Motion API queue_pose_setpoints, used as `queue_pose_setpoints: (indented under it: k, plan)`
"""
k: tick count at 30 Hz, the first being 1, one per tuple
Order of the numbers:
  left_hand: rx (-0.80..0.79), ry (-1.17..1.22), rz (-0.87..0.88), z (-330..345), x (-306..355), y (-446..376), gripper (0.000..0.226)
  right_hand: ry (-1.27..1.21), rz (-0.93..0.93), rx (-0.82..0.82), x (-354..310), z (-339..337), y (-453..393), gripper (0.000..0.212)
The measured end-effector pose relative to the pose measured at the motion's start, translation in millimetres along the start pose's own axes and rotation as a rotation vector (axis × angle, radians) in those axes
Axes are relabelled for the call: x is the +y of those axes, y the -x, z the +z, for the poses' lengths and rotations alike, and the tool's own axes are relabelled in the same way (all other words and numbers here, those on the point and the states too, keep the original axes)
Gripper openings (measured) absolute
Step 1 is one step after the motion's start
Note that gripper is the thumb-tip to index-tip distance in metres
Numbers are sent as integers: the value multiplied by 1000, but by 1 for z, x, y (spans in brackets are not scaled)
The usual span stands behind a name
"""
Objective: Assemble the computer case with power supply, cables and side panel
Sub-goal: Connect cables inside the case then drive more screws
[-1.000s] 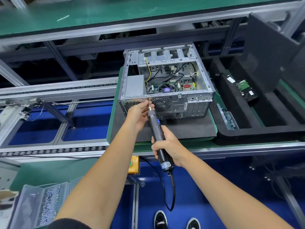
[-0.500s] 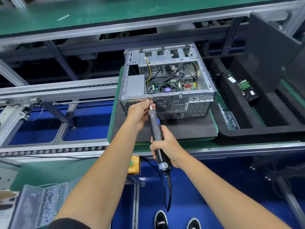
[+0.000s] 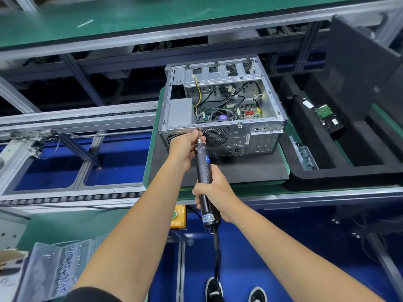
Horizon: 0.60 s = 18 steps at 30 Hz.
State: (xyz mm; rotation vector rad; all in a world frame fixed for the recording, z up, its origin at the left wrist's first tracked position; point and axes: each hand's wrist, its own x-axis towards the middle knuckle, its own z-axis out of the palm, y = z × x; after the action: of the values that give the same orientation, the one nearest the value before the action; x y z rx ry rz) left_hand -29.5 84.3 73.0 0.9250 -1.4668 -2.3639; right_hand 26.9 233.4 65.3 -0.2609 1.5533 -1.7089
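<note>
Left hand (image 3: 185,147) touching computer case (image 3: 220,118)

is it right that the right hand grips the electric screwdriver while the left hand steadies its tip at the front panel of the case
Not quite: the head view shows the right hand gripping the electric screwdriver and the left hand steadying its tip at the rear panel of the case, beside the fan grille.

Bare forearms run from a short black sleeve (image 3: 93,294) on the left arm; black shoes (image 3: 214,290) with white trim below.
</note>
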Motion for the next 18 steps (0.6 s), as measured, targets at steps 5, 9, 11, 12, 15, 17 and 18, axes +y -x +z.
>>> queue_pose_setpoints:
  k: [5, 9, 11, 12, 15, 17, 18]
  plan:
    - [-2, -45, -26, -1, 4, 3, 17, 46, -17, 22, 0, 5, -1, 42]
    - [5, -74, -33, 2, 7, 4, 16, 48, -26, 39, 0, 8, -3, 40]
    - [16, -126, -32, 4, 9, 8, 16, 46, -28, 47, 0, 10, -3, 39]
    - [44, -210, -4, 4, 11, 11, 16, 44, -29, 50, 0, 10, -3, 39]
    - [301, -692, 399, -6, 24, 14, 27, 29, -29, 49, 0, 10, -1, 38]
    - [334, -923, 716, -6, 46, 12, 27, 14, -29, 43, -1, 10, 0, 38]
    - [246, -1017, 773, -2, 57, 8, 22, 5, -28, 43, -1, 11, -1, 38]
